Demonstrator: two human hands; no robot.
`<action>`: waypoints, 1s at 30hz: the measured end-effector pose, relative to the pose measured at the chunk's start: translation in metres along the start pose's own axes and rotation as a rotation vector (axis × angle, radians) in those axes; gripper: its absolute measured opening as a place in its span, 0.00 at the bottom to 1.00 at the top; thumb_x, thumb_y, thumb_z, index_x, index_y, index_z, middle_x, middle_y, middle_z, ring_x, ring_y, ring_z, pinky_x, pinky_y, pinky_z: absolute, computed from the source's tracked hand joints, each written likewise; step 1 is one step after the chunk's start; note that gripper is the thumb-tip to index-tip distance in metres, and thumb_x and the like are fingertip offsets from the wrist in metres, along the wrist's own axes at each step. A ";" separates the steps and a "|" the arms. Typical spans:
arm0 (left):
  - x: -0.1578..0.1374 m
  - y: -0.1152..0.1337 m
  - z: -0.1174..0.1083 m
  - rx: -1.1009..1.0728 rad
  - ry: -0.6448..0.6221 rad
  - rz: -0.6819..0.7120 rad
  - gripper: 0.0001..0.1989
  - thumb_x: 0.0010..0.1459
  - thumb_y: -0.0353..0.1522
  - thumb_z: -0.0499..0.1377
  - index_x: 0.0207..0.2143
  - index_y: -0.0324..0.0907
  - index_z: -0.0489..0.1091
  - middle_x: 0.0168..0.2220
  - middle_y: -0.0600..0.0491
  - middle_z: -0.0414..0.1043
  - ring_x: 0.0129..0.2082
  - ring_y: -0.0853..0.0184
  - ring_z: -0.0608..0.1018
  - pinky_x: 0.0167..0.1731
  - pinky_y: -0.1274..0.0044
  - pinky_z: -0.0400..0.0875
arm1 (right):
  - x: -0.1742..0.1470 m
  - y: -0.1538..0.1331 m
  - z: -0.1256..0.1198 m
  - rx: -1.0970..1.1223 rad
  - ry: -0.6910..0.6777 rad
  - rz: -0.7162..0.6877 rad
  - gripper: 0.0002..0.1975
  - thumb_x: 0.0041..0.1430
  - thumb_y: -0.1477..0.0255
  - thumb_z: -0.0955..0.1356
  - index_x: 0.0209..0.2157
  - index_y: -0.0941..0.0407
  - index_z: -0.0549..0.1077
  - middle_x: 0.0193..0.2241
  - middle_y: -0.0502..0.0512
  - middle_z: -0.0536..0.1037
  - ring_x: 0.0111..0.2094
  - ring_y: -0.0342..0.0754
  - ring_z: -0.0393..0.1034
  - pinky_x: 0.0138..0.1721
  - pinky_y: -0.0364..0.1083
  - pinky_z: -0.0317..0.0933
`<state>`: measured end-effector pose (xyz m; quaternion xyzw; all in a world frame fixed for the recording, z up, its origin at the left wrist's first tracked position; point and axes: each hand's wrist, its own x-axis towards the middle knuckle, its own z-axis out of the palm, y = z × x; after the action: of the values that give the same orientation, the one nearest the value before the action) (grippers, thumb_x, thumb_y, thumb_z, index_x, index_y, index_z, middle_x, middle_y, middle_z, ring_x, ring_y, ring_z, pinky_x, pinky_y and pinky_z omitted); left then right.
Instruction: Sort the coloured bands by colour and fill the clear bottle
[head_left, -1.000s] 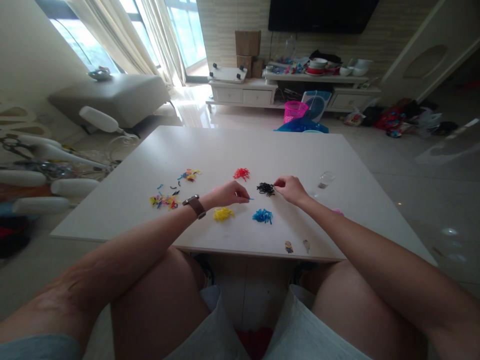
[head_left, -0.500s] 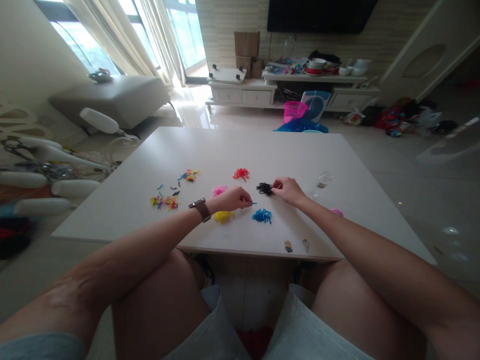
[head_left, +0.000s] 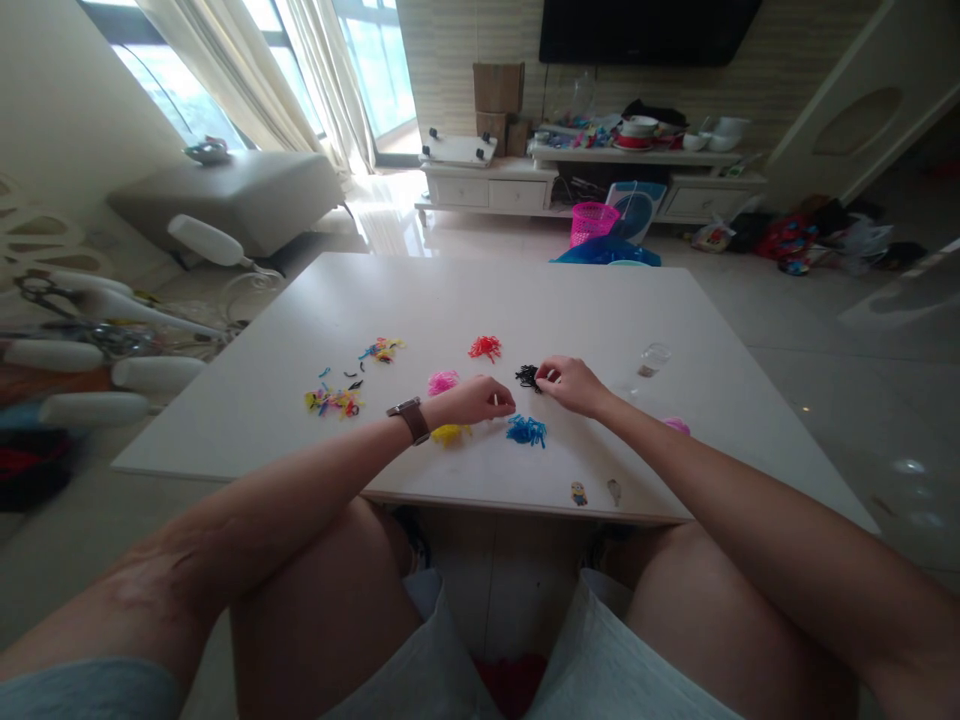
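My left hand (head_left: 487, 397), with a brown-strapped watch (head_left: 411, 418) on its wrist, hovers between the pink pile (head_left: 443, 382) and the blue pile (head_left: 527, 431) of small strips like rubber bands. Its thumb and fingers are pinched together; what is between them is too small to make out. At the right side of the black pile (head_left: 526, 377), the fingertips of my right hand (head_left: 564, 383) are closed against the strips. Whether they grip one is hidden. Partly behind my left wrist lies a yellow pile (head_left: 450, 434). A red pile (head_left: 485, 346) sits farther back.
Mixed coloured pieces lie in two heaps (head_left: 333, 402) on the table's left. Rightward are a clear container (head_left: 654, 358) and a pink pile (head_left: 677, 426) partly behind my right forearm. A small cartoon figure (head_left: 578, 493) lies by the table's near edge (head_left: 480, 507).
The blue strip that stuck out from my left fingertips no longer shows, and that hand is slightly farther right. My right hand has shifted a little left, over the black pile's edge.
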<state>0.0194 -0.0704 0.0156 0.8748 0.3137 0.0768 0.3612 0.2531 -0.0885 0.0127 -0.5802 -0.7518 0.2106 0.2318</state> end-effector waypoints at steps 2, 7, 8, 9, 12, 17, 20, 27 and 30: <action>0.000 -0.001 -0.008 0.020 0.026 0.004 0.15 0.60 0.39 0.59 0.40 0.41 0.80 0.30 0.50 0.79 0.27 0.69 0.75 0.28 0.79 0.65 | -0.002 -0.005 0.001 0.030 -0.068 -0.090 0.05 0.54 0.76 0.68 0.31 0.57 0.78 0.33 0.53 0.80 0.31 0.44 0.73 0.36 0.42 0.64; -0.016 -0.024 -0.053 0.018 0.211 -0.086 0.15 0.59 0.40 0.59 0.38 0.39 0.79 0.28 0.50 0.77 0.25 0.70 0.74 0.28 0.79 0.66 | -0.011 -0.015 0.007 0.097 -0.297 -0.238 0.11 0.58 0.71 0.68 0.41 0.58 0.80 0.41 0.58 0.79 0.39 0.46 0.74 0.39 0.42 0.65; -0.023 -0.033 -0.064 -0.012 0.265 -0.121 0.15 0.57 0.40 0.60 0.39 0.39 0.79 0.28 0.50 0.77 0.26 0.69 0.75 0.28 0.78 0.67 | -0.014 -0.017 0.009 0.095 -0.350 -0.266 0.13 0.59 0.70 0.69 0.44 0.58 0.80 0.43 0.59 0.79 0.42 0.47 0.74 0.41 0.43 0.66; -0.030 -0.042 -0.075 -0.052 0.312 -0.164 0.16 0.56 0.40 0.61 0.40 0.38 0.79 0.29 0.49 0.78 0.27 0.69 0.76 0.29 0.78 0.68 | -0.016 -0.019 0.010 0.089 -0.400 -0.289 0.15 0.59 0.68 0.69 0.46 0.57 0.79 0.45 0.59 0.79 0.44 0.48 0.74 0.43 0.44 0.66; -0.056 -0.069 -0.101 -0.193 0.546 -0.327 0.16 0.52 0.40 0.63 0.38 0.37 0.78 0.32 0.47 0.78 0.26 0.69 0.76 0.28 0.77 0.69 | -0.022 -0.023 0.013 0.093 -0.490 -0.317 0.17 0.58 0.66 0.70 0.48 0.56 0.79 0.45 0.59 0.81 0.45 0.51 0.74 0.46 0.46 0.65; -0.096 -0.101 -0.117 -0.317 0.771 -0.492 0.16 0.45 0.39 0.66 0.33 0.38 0.78 0.28 0.49 0.77 0.25 0.70 0.75 0.28 0.78 0.69 | -0.023 -0.026 0.012 0.126 -0.475 -0.304 0.14 0.59 0.67 0.70 0.45 0.56 0.80 0.42 0.58 0.82 0.43 0.51 0.74 0.45 0.46 0.65; -0.117 -0.114 -0.117 -0.267 0.612 -0.589 0.16 0.40 0.40 0.69 0.31 0.40 0.78 0.25 0.51 0.76 0.26 0.69 0.75 0.26 0.78 0.68 | -0.021 -0.027 0.010 0.113 -0.405 -0.310 0.12 0.60 0.68 0.69 0.43 0.57 0.80 0.40 0.59 0.81 0.42 0.50 0.74 0.45 0.47 0.64; -0.154 -0.139 -0.119 -0.084 0.320 -0.711 0.16 0.31 0.37 0.71 0.27 0.44 0.80 0.28 0.52 0.79 0.28 0.65 0.76 0.26 0.78 0.68 | -0.018 -0.029 0.006 0.084 -0.328 -0.328 0.10 0.60 0.70 0.68 0.40 0.58 0.79 0.38 0.58 0.79 0.39 0.48 0.72 0.41 0.45 0.63; -0.159 -0.148 -0.118 -0.056 0.248 -0.747 0.16 0.30 0.37 0.71 0.27 0.43 0.80 0.28 0.51 0.79 0.28 0.64 0.77 0.27 0.78 0.69 | -0.018 -0.028 0.007 0.076 -0.329 -0.329 0.09 0.60 0.70 0.68 0.39 0.58 0.79 0.38 0.58 0.78 0.39 0.47 0.71 0.40 0.45 0.63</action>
<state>-0.2219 -0.0176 0.0158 0.6742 0.6494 0.0538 0.3475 0.2313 -0.1131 0.0221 -0.3985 -0.8554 0.2900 0.1592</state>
